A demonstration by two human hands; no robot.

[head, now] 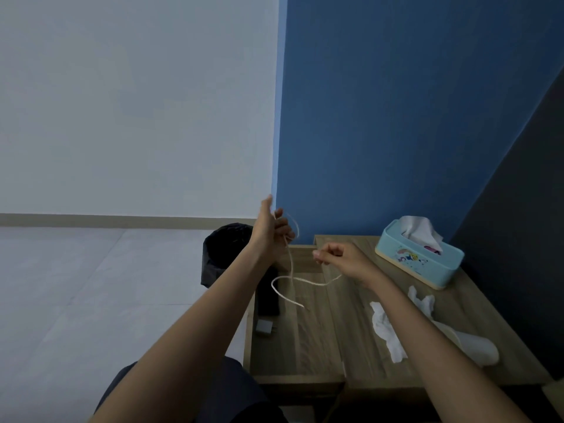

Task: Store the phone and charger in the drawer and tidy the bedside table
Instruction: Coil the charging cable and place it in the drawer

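Coiling white charger cable (291, 270) above open drawer (293, 340): left hand (271, 232) is pinching loops, right hand (338, 257) is closed on trailing strand. Phone (268, 296) and plug (265, 327) are lying in drawer. Best keeping loops even, tail tucked.

matt wood-grain bedside table (351, 331), glossy plastic tissue box (427, 264), crumpled paper tissues (387, 328).

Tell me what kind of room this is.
Probably a bedroom: a wooden bedside table with its drawer open, a tissue box on top, and a lined bin beside it.
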